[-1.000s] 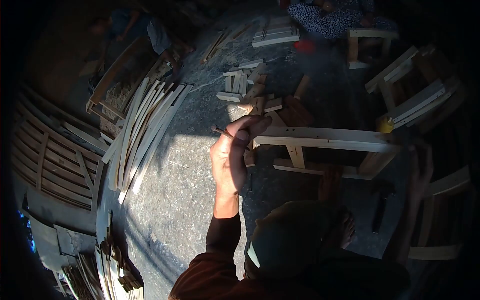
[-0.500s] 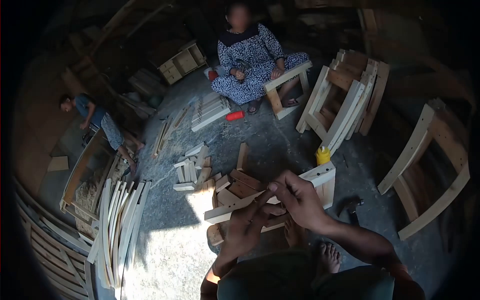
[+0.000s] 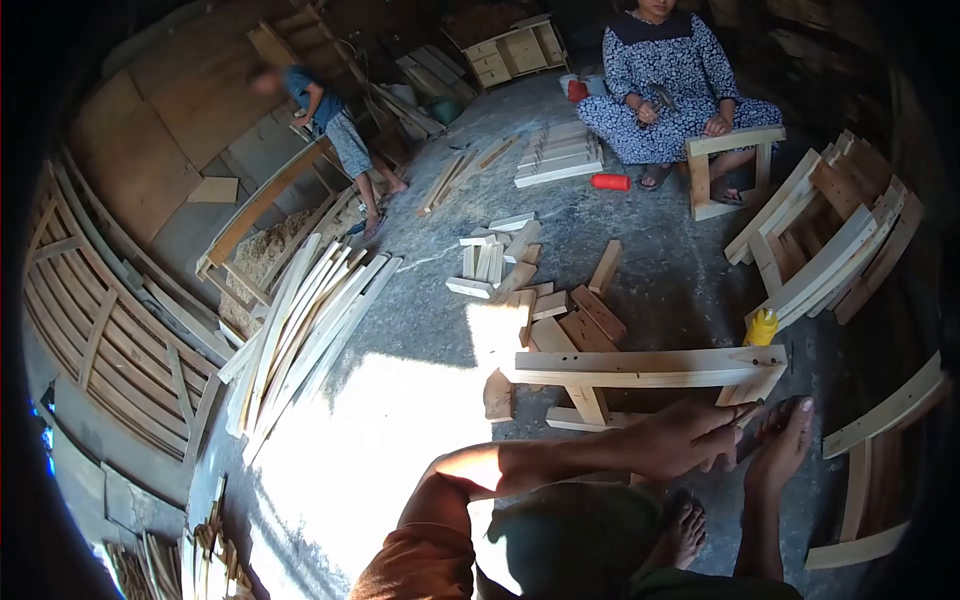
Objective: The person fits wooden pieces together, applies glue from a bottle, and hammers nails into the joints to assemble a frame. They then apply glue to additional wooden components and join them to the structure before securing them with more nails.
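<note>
My left hand reaches across to the right, fingers curled together with the index finger forward. What it holds, if anything, is too small to make out. Close beside it, my right hand has its thumb raised and its fingers curled by a dark shape that I cannot name. Just beyond both hands lies a wooden frame, its long top rail showing small dark holes near both ends. A yellow bottle stands behind the rail's right end.
Short wood blocks lie beyond the frame. Long strips are piled left; assembled frames stand right. A seated person holds a hammer beside another frame. A red bottle lies nearby. Another person bends at a bench.
My view has swung left. My hands have come away from above the rail to its near right side. The hammer that lay on the floor there no longer shows clearly.
</note>
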Motion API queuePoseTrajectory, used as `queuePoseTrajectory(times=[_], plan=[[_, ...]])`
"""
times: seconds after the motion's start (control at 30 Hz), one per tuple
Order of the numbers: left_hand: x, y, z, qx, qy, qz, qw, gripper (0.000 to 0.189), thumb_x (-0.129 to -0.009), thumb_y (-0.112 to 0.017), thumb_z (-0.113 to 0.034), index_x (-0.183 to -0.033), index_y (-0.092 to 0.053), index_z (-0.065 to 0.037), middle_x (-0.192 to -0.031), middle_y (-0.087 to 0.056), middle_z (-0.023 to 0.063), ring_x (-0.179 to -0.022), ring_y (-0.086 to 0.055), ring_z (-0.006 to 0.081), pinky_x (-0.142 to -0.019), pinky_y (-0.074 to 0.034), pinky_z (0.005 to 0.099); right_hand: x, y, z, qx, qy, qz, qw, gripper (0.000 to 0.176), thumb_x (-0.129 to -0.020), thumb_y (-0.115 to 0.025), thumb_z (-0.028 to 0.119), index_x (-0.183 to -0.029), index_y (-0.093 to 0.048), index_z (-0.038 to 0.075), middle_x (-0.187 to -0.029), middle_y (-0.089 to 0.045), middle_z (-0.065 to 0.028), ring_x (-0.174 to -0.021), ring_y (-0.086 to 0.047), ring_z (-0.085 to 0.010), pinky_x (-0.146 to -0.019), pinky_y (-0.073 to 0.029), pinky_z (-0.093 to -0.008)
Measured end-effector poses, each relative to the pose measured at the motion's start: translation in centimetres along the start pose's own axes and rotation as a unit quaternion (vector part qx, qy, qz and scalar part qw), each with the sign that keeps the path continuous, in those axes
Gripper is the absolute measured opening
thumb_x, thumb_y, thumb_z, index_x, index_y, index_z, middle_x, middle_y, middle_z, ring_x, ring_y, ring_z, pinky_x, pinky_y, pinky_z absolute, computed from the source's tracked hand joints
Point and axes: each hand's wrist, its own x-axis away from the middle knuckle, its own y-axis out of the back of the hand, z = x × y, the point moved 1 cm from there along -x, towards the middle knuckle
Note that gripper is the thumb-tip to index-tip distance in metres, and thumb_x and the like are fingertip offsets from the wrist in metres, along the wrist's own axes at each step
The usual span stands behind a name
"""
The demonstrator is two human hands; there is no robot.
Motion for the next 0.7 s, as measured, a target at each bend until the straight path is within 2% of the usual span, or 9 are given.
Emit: queuePoseTrajectory(times=[0.07,0.13,0.17,0.2,0.3,0.43,0.5,0.57,0.7], plan=[[-1.5,-2.1,2.1,0.039,0.019,0.009,0.999,0.034,-0.107,-0.046,-0.025,-0.123,-0.06,0.002,-0.1,-0.069,0.0104,-0.082,-0.066,0.0164,-0.072,-0.053,0.032,1.4,-2.6,1.1,0.01,0.049,-0.034,0.998,0.031,-0.107,-0.049,0.033,-0.09,-0.051,0.008,-0.067,-0.04,0.006,-0.056,-0.037,-0.0045,-0.054,-0.033,-0.0213],[-2.5,-4.0,3.4,-0.003,-0.127,-0.116,0.985,0.028,-0.104,-0.05,-0.021,-0.11,-0.06,0.004,-0.075,-0.068,0.0097,-0.062,-0.065,0.0144,-0.06,-0.052,0.0285,1.2,-1.2,0.2,0.077,0.075,0.07,0.992,0.032,-0.107,-0.047,0.033,-0.089,-0.05,0.007,-0.068,-0.044,0.0049,-0.058,-0.039,-0.0039,-0.055,-0.032,-0.0204],[-2.6,-4.3,3.7,-0.009,-0.125,-0.116,0.985,0.028,-0.104,-0.05,-0.021,-0.11,-0.06,0.004,-0.075,-0.068,0.0097,-0.062,-0.065,0.0144,-0.06,-0.052,0.0285,1.6,-1.5,0.5,0.08,0.057,0.091,0.991,0.031,-0.107,-0.046,0.032,-0.089,-0.05,0.007,-0.068,-0.045,0.0047,-0.058,-0.04,-0.0038,-0.055,-0.032,-0.0206],[-2.8,-4.7,3.6,0.082,-0.082,-0.117,0.986,0.03,-0.103,-0.051,-0.022,-0.113,-0.06,0.004,-0.074,-0.068,0.0091,-0.061,-0.064,0.0143,-0.059,-0.052,0.028,1.8,-1.8,1.0,0.069,0.052,0.096,0.992,0.03,-0.107,-0.045,0.031,-0.088,-0.05,0.008,-0.067,-0.047,0.0042,-0.059,-0.042,-0.0031,-0.055,-0.032,-0.0208],[-2.6,-5.1,4.9,0.158,-0.033,-0.101,0.982,0.034,-0.104,-0.051,-0.021,-0.124,-0.056,0.006,-0.077,-0.069,0.009,-0.062,-0.064,0.0151,-0.058,-0.051,0.0272,2.5,-2.2,1.0,0.051,0.006,0.085,0.995,0.028,-0.107,-0.046,0.029,-0.088,-0.05,0.008,-0.066,-0.046,0.0044,-0.059,-0.042,-0.0027,-0.054,-0.031,-0.0209],[-2.1,-4.7,6.8,0.21,-0.103,-0.071,0.97,0.046,-0.107,-0.04,-0.019,-0.143,-0.038,0.01,-0.097,-0.069,0.014,-0.07,-0.064,0.0167,-0.067,-0.053,0.0292,2.8,-2.9,1.3,0.001,-0.026,0.038,0.999,0.028,-0.107,-0.047,0.029,-0.091,-0.053,0.006,-0.067,-0.053,0.0007,-0.056,-0.046,-0.0057,-0.054,-0.038,-0.02],[-1.9,-3.3,6.0,0.285,-0.103,-0.051,0.952,0.044,-0.106,-0.047,-0.021,-0.144,-0.045,0.002,-0.093,-0.069,0.0125,-0.078,-0.068,0.0137,-0.065,-0.053,0.0272,2.8,-2.6,1.6,0.01,-0.054,0.079,0.995,0.028,-0.106,-0.048,0.029,-0.093,-0.054,0.005,-0.067,-0.056,-0.0022,-0.052,-0.048,-0.0068,-0.049,-0.041,-0.0213],[-1.7,-3.7,6.0,0.223,-0.113,-0.084,0.964,0.043,-0.106,-0.046,-0.02,-0.143,-0.046,0.002,-0.09,-0.068,0.0115,-0.075,-0.066,0.0128,-0.065,-0.052,0.0271,3.0,-2.7,1.9,0.04,-0.064,0.108,0.991,0.027,-0.106,-0.048,0.028,-0.094,-0.054,0.005,-0.068,-0.058,-0.0038,-0.048,-0.049,-0.0072,-0.041,-0.04,-0.0223],[-0.2,-2.7,4.4,0.25,-0.025,-0.065,0.966,0.043,-0.107,-0.045,-0.022,-0.143,-0.047,0.001,-0.095,-0.069,0.0099,-0.079,-0.063,0.0111,-0.067,-0.051,0.0252,3.3,-2.4,1.1,0.013,-0.06,0.102,0.993,0.025,-0.105,-0.05,0.027,-0.093,-0.054,0.006,-0.069,-0.06,-0.0042,-0.047,-0.049,-0.0074,-0.039,-0.038,-0.022]])
